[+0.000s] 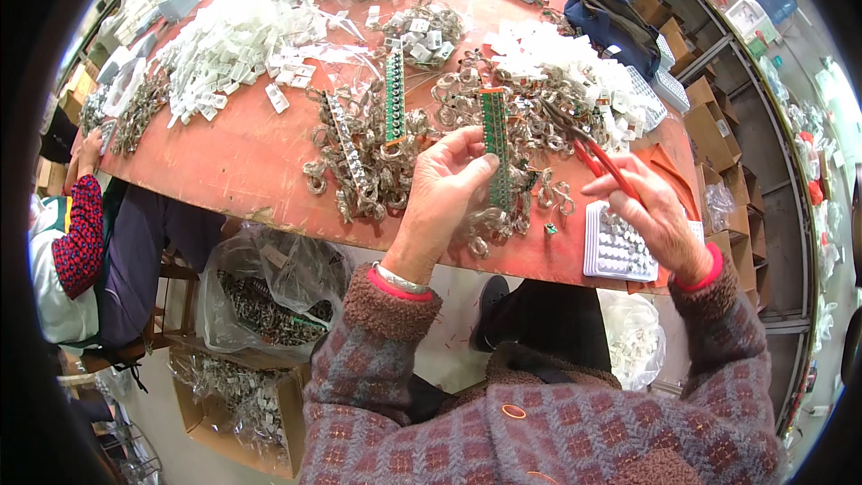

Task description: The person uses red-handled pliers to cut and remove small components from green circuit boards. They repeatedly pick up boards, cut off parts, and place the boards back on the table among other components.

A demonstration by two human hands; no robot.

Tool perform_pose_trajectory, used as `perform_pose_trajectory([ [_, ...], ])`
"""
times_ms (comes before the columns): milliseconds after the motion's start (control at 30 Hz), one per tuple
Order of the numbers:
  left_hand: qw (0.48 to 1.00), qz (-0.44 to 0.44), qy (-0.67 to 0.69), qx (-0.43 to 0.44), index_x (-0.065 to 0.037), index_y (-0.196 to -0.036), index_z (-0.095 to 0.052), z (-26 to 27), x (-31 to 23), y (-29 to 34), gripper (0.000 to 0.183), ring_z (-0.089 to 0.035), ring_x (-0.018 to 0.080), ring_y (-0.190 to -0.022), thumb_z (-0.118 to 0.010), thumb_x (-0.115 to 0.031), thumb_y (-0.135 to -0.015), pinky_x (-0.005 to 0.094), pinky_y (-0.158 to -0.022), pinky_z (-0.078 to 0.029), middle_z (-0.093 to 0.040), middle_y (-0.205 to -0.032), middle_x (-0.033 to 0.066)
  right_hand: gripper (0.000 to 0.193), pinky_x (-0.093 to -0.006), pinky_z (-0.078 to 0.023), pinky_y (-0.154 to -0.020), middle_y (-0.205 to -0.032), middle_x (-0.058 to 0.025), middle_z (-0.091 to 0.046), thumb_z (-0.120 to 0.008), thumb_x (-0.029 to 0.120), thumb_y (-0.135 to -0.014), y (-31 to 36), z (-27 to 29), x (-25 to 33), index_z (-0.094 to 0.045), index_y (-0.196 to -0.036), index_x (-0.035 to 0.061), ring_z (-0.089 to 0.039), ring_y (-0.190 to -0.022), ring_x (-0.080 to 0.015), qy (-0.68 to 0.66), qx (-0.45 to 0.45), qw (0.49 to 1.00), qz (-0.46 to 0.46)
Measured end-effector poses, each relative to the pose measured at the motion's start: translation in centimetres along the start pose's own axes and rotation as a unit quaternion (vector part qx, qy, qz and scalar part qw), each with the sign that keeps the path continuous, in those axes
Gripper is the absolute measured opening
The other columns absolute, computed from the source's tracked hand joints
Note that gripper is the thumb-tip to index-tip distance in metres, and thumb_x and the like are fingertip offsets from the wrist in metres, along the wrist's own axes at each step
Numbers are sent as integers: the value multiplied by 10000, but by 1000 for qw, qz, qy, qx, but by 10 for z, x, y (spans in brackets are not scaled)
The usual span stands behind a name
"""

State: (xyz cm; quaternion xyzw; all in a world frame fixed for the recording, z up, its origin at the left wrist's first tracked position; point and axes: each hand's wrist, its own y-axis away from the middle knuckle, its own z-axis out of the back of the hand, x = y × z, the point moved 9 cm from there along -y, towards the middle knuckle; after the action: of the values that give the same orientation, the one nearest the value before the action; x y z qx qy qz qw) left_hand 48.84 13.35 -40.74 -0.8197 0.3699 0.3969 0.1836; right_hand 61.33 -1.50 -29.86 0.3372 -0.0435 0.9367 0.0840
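Observation:
My left hand (442,181) pinches a narrow green circuit board strip (494,130) between thumb and fingers, holding it upright over the table. My right hand (660,220) is closed around the red handles of a pair of pliers (618,172). The dark jaws point up and left, to the right of the strip and apart from it. Coiled grey wires (382,181) heap up around and below the left hand. Another green board strip (395,94) and a strip with pale parts (346,144) rest on them. Below my right hand sits a white tray (592,242) of small metallic pieces.
A worn red table (260,175) carries piles of small white plastic parts (215,54) and more white parts (548,49) at the right. A dark blue bag (615,27) lies at the far right. Another person's hand (88,151) works at the left edge. Bags and a cardboard box (289,409) stand below.

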Motion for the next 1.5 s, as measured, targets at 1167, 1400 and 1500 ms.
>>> perform_pose_trajectory([
  [1167, 993, 42, -103, 44, -15, -1186, -642, 2, -1, 1, 281, -445, -9, -628, -616, -22, -906, 167, -536, -353, -613, -861, -59, 278, -216, -448, -622, -838, -2, -587, -509, 229, -986, -41, 23, -40, -679, -968, 9, -548, -730, -63, -137, 115, 977, -112],
  [1400, 1000, 15, 7, 16, -18, -1061, -630, 10, 3, -5, 147, -555, 58, -582, -633, -37, -915, 200, -528, -444, -614, -754, -14, 307, -268, -459, -816, -1046, -40, -576, -511, 260, -1000, -14, 37, -85, -669, -1062, 4, -570, -885, -108, -49, -25, 995, -86],
  [1500, 998, 26, 64, -8, -38, -1007, -600, 12, 8, -4, 120, -604, 102, -580, -662, -41, -904, 231, -517, -482, -627, -746, 20, 289, -276, -451, -838, -1097, -57, -566, -498, 237, -988, -1, 33, -92, -666, -1060, 13, -563, -968, -133, -16, -17, 997, -77],
])
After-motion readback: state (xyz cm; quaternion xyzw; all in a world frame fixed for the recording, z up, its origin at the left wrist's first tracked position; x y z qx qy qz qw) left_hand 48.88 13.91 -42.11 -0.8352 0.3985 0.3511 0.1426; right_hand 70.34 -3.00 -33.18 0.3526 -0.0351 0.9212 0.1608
